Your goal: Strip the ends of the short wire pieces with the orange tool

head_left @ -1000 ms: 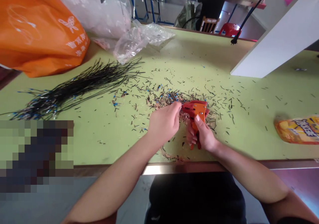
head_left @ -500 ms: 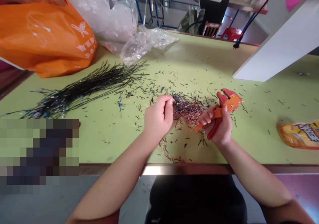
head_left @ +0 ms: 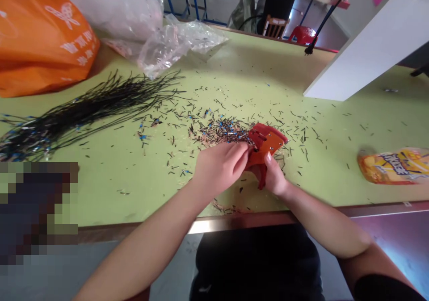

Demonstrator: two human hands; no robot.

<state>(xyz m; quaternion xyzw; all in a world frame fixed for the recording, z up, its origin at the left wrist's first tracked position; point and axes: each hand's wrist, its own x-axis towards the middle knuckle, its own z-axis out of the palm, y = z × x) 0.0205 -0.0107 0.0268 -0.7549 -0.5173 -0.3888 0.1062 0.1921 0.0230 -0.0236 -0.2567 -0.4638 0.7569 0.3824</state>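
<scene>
My right hand (head_left: 276,176) is wrapped round the handles of an orange and red wire stripper (head_left: 270,144), its thumb lying along the body. My left hand (head_left: 217,165) is closed in a pinch at the jaw side of the tool. Whatever its fingertips hold is hidden or too small to make out. Just beyond both hands lies a heap of short black clippings (head_left: 223,129) mixed with blue bits and copper-coloured strands. To the left rests a long bundle of thin black wires (head_left: 100,102), some with blue and silvery ends.
An orange bag (head_left: 43,46) stands at the back left beside clear plastic bags (head_left: 181,39). A white panel (head_left: 355,46) rises at the back right. A yellow drink bottle (head_left: 395,166) lies at the right, and a black cable with a plug (head_left: 309,50) hangs behind.
My hands have come together: the wire stripper moved left and turned, and my left hand moved right to its jaws. The view shifted right; the hand on the orange bag is out of sight.
</scene>
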